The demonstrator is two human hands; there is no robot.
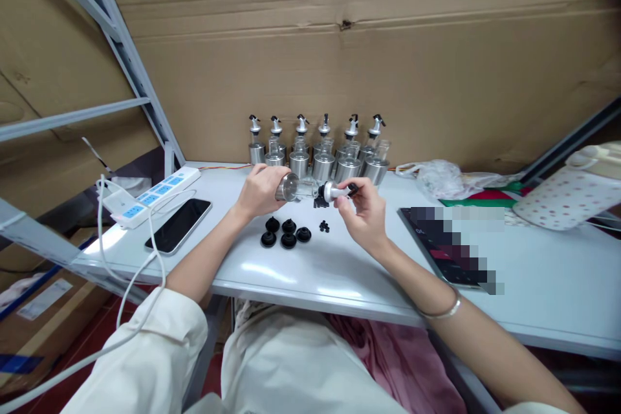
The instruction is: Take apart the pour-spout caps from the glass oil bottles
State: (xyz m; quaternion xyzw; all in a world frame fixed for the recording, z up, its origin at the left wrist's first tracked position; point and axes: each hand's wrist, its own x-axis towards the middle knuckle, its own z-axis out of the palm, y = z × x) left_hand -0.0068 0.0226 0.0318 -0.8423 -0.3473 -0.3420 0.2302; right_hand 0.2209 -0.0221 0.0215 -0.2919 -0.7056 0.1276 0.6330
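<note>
My left hand (pixel 262 191) is wrapped round a steel-sleeved glass bottle (pixel 288 187), tipped on its side with the neck pointing right. Between the fingers of my right hand (pixel 361 215) is a pour spout (pixel 332 192) with a silver body and a black lever. The spout's black stopper end is close to the bottle's mouth; whether it touches, I cannot tell. Below the bottle lie several black stopper pieces (pixel 288 240) and a small cluster of tiny black parts (pixel 325 226). More small black parts (pixel 320 204) lie just under the spout.
Behind my hands stand steel-sleeved bottles: a back row with spouts (pixel 255 152) and a front row with bare necks (pixel 299 163). A phone (pixel 179 226), power strip (pixel 160 196) and white cable (pixel 154 242) are left. A tablet-like device (pixel 431 252), plastic bag (pixel 441 176) and dotted container (pixel 572 197) are right.
</note>
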